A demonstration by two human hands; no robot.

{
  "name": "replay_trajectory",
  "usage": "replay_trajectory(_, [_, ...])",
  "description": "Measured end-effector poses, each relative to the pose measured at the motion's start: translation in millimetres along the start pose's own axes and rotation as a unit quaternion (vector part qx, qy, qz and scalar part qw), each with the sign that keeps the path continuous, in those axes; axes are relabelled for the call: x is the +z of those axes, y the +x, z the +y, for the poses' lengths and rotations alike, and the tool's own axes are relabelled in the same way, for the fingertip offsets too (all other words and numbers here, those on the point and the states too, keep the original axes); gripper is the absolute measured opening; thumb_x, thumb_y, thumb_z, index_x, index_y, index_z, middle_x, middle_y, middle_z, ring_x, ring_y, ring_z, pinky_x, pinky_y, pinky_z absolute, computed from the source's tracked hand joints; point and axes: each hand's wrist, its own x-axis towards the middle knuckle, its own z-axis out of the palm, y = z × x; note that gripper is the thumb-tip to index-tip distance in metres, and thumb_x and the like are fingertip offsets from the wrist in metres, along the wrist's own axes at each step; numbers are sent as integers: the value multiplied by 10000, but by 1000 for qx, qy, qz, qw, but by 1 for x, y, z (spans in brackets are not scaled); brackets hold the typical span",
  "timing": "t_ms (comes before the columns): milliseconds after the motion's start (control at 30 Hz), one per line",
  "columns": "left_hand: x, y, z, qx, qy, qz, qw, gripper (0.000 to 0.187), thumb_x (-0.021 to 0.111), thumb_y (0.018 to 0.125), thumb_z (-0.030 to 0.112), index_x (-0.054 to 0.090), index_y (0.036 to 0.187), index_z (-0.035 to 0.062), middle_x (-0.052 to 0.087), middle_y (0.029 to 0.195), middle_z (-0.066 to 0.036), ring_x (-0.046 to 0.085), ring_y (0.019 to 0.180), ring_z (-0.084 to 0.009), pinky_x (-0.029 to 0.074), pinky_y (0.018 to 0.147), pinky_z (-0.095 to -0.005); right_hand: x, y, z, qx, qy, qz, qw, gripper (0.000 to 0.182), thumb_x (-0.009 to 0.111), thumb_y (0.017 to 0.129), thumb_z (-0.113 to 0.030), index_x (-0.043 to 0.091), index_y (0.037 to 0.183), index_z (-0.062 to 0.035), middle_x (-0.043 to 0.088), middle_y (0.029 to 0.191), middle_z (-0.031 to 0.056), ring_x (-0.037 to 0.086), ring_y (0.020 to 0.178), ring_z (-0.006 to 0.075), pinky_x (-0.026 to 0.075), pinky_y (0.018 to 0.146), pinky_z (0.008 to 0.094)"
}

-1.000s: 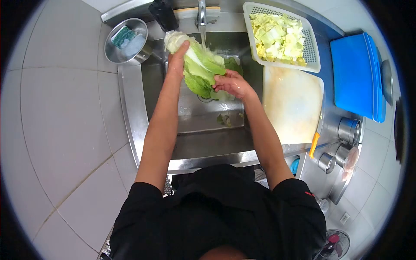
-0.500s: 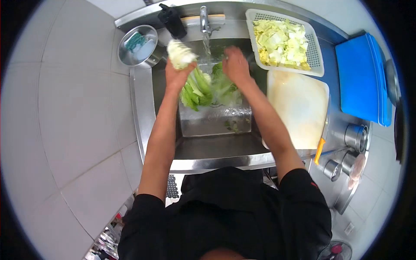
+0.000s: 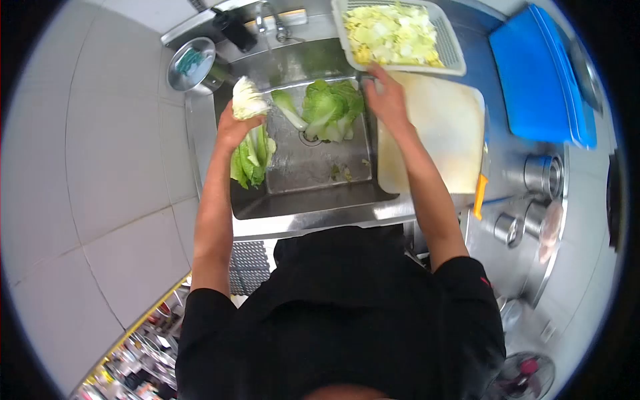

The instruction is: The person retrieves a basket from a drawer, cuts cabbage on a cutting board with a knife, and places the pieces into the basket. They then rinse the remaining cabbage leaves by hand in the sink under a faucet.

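Note:
My left hand (image 3: 237, 127) is closed round a leafy vegetable (image 3: 248, 100) over the left side of the sink (image 3: 320, 200); its pale base points up and its green leaves hang down. My right hand (image 3: 388, 97), fingers apart and holding nothing, is over the sink's right edge, by the white cutting board (image 3: 437, 133) and just below the white basket (image 3: 455, 60) of chopped cabbage (image 3: 390, 33). Loose green leaves (image 3: 330, 110) lie on the sink floor, with small scraps (image 3: 340, 173) below them.
Behind the sink are a faucet (image 3: 267, 23) and a black bottle (image 3: 235, 32). A metal pot (image 3: 193, 65) stands at the left. On the right are an orange-handled knife (image 3: 479, 197), a blue bin (image 3: 537, 80) and metal containers (image 3: 543, 175).
My right hand has moved from the leaves in the sink toward the basket and board. My left hand still holds the vegetable, now farther left of the loose leaves. The whole view has shifted.

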Motion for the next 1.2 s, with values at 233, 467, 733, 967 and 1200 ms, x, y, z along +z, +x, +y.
replay_trajectory(233, [69,26,-4,49,227,-30,972,691,811,575,198,523,1185,52,642,1084,-137,615,1012,-284,466,893,-363,-187,-182,97,352,-576,70,734,537,633,811,-314,492,1263,-59,511,1163,199,502,1091,333,418,880,480])
replay_trajectory(467, [201,17,87,232,151,-206,939,715,790,567,199,524,1216,65,646,1076,-129,624,980,-253,484,864,-335,-230,-235,154,389,-402,95,823,499,591,836,-312,446,1298,-192,498,1184,204,516,1070,401,448,868,490])
replay_trajectory(733, [364,-9,153,250,422,-303,817,742,761,524,222,511,1200,45,587,1128,-182,579,1045,-316,478,896,-384,-206,-237,56,409,-125,249,869,295,508,864,-255,547,1022,-9,627,821,269,613,813,433,489,730,499])
replay_trajectory(967, [409,9,126,222,536,-294,759,657,758,538,176,536,1143,50,521,1187,-164,529,1103,-339,478,912,-409,-163,-262,-32,394,-124,139,900,251,466,891,-221,525,917,22,601,698,277,609,705,447,492,655,521])
replay_trajectory(1200, [408,7,132,219,547,-281,757,601,751,534,193,576,1092,58,553,1133,-168,544,1081,-337,490,889,-404,-158,-251,-77,432,-88,59,896,172,482,871,-138,496,935,22,625,763,268,625,748,442,490,694,522])
